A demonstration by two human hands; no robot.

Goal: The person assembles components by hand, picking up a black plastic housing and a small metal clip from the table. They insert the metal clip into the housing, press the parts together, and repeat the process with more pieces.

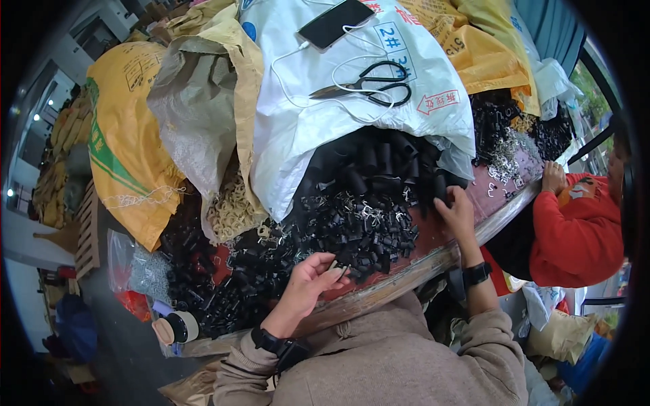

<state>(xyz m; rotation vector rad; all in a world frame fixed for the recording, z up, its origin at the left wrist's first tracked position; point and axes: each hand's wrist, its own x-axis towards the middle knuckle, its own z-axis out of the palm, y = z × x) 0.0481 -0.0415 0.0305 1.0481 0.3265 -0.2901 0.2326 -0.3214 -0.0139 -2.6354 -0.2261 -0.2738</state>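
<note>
My right hand (458,215) pinches a black cylindrical tube (440,186) at the right edge of a heap of similar black tubes (369,162). Lower and to the left, my left hand (308,284) has its thumb and fingers closed on a small black part (344,260); its exact kind is too small to tell. Right beyond that hand lies a pile of small black parts (379,237) mixed with shiny metal clips (365,206). The heap of tubes spills from under a white woven sack (284,135).
On the white sack lie black-handled scissors (369,86) and a phone (335,24) with a white cable. An open sack of beige rings (237,210) stands left. A co-worker in a red top (575,230) sits at right by metal hooks (504,159). The table's wooden edge (379,291) runs before me.
</note>
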